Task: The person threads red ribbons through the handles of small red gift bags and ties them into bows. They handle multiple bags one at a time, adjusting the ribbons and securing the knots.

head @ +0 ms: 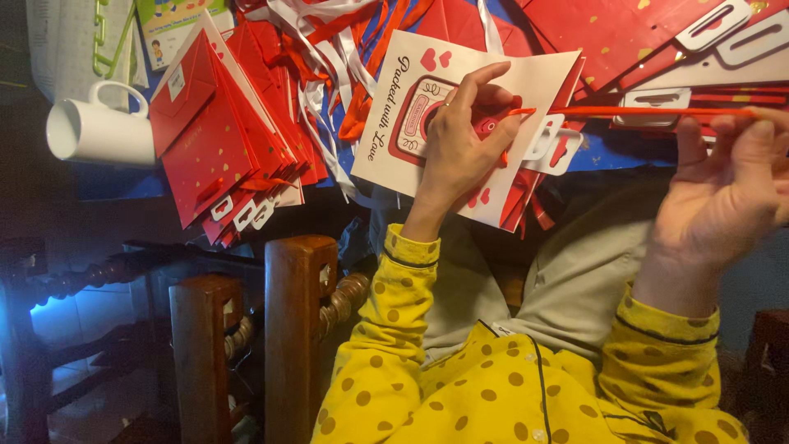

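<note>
Ribbon [649, 111]: thin red strip, stretched level between both hands, just above the lower edge of the white bag.
White bag [460, 115]: flat paper gift bag, white face with a pink-red picture and small hearts; lying on the table with a corner hanging over the near edge.
Head view, left hand [464, 140]: resting on the white bag's face, fingers curled and pinched shut on the ribbon's left end, right at the bag's handle hole.
Head view, right hand [731, 181]: raised well right of the white bag, fingers closed on the ribbon's other end, keeping it taut.
White tabs [555, 144]: slotted card pieces just right of the white bag, touching its edge.
Red bags [222, 140]: fanned stack of flat red bags with gold specks, left of the white bag.
Loose ribbons [329, 57]: tangle of red and white strips, above and left of the white bag.
White mug [99, 127]: on its side, far left of the white bag, beyond the red bags.
Wooden chair [296, 329]: dark posts below the white bag, beside yellow dotted sleeves.
Progress, as a judgement: many red bags already lying finished or folded; ribbon end only at the hole of the white bag, threading and tying apparently not yet done.
</note>
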Available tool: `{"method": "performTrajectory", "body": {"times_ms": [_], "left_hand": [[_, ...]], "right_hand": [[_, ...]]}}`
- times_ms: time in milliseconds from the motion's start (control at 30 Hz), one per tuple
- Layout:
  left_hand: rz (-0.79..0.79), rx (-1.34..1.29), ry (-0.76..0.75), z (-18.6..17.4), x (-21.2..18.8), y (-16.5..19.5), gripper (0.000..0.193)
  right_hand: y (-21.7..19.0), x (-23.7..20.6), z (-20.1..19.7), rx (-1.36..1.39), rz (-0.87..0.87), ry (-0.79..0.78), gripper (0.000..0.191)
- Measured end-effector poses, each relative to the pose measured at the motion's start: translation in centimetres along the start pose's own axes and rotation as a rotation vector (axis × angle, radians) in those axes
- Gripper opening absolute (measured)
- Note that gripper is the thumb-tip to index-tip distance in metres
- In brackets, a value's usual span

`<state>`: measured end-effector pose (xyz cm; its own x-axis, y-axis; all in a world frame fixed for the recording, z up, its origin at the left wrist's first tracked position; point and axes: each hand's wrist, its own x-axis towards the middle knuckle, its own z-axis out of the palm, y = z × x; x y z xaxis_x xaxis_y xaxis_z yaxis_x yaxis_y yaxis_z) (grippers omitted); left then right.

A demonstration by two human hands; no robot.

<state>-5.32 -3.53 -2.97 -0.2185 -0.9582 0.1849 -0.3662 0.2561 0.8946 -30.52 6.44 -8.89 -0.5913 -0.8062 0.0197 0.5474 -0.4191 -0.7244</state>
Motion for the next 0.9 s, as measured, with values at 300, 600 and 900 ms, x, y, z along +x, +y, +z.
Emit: {"method": "performTrajectory", "body": {"times_ms": [300, 600, 900], "left_hand": [[0.132, 0.182, -0.099, 0.3, -0.5, 0.3, 0.079], [0.269, 0.476, -0.174, 1.4, -1.7, 2.1, 0.115], [0.146, 0.451, -0.078, 3.3, -3.8, 4.1, 0.110]], "right_hand": [[1.0, 2.0, -8.4, 0.240, 0.045, 0.083, 0.022], [0.7, 3.6, -7.6, 0.129, 0.094, -0.027, 0.019], [0.0, 3.8, -7.8, 0.030, 0.136, -0.042, 0.014]]}}
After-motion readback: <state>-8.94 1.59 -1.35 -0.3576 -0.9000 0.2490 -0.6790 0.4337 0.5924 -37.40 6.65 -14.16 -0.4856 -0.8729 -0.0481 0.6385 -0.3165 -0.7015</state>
